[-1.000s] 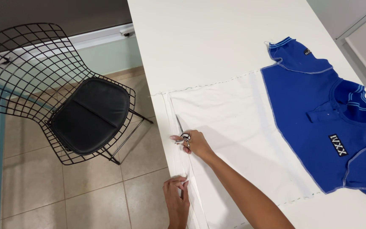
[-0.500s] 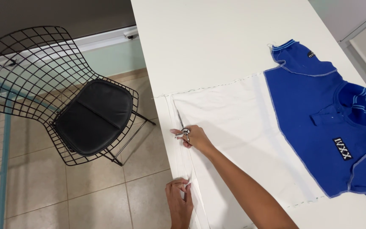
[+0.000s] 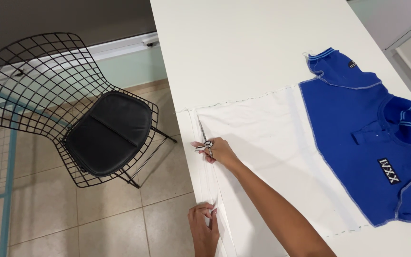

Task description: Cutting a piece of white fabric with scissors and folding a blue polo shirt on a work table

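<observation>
Scissors [image 3: 204, 144] further up the white shirt hem [image 3: 205, 181], seemingly in right hand [image 3: 219, 152].

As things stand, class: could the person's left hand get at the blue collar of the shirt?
Probably not easily: the left hand pins the cut white strip at the table's near edge, while the blue collar lies far across, beyond the right arm.

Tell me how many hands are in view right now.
2. The right hand holds scissors on the white fabric near the table edge. The left hand pinches the fabric's hem at the bottom of the picture.
</observation>
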